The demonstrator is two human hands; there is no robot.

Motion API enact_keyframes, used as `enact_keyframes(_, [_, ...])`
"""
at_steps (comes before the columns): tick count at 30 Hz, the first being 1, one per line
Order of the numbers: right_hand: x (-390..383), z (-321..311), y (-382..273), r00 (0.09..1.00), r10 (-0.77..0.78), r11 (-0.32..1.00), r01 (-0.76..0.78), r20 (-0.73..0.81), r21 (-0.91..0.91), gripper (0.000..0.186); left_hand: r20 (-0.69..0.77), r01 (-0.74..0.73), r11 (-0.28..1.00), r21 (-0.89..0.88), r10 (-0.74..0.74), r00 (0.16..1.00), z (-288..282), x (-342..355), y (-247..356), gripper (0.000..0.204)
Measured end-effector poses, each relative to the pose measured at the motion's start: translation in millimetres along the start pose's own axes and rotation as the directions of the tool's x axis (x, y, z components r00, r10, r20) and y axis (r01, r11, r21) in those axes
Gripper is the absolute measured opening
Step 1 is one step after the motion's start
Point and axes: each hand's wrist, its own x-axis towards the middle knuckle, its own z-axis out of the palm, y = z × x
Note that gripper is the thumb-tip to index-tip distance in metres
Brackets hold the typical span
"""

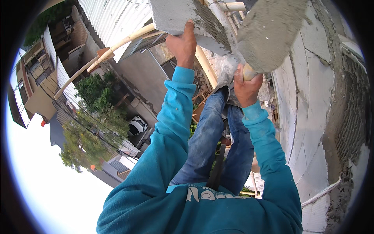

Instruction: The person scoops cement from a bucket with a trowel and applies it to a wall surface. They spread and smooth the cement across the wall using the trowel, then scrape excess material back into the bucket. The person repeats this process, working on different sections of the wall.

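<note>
My left hand (181, 46) grips the near edge of a pale grey concrete block (171, 15), thumb on its upper face and fingers partly hidden. Ridged wet mortar (212, 24) coats the block's right-hand side. Wrapped round a short light-coloured handle, my right hand (248, 86) holds a trowel (272, 37). Its broad blade is smeared with grey mortar and stands just right of the block, over a pale pole. At the far right rises a block wall (300, 113) with mortar in its joints.
Bamboo poles (117, 45) cross at the upper left and beneath the block. My jeans-clad legs (208, 140) are below, high above the ground. A corrugated roof (113, 21), trees (95, 124), a parked vehicle (137, 125) and houses lie far down to the left. Rough mortar (346, 117) covers the wall's outer part.
</note>
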Motion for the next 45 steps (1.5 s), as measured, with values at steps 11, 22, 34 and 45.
enact_keyframes(11, [55, -17, -55, 0.938, 0.242, 0.953, -0.278, 0.249, 0.120, 0.042, -0.013, 0.047, 0.999, 0.022, -0.047, 0.999, -15, -17, 5, 0.049])
enact_keyframes(22, [54, -10, -54, 0.884, 0.379, 0.914, -0.404, 0.275, 0.039, 0.047, -0.026, -0.007, 0.998, -0.068, 0.005, 1.000, -19, -15, -8, 0.041])
enact_keyframes(34, [31, -4, -16, 0.891, 0.382, 0.913, -0.405, 0.248, 0.048, 0.050, 0.035, 0.025, 0.993, -0.111, -0.021, 0.999, -26, -15, -11, 0.053])
enact_keyframes(45, [53, 3, -27, 0.914, 0.394, 0.882, -0.405, 0.096, 0.241, 0.044, 0.025, 0.031, 0.993, -0.114, -0.028, 0.999, -28, -20, -21, 0.047])
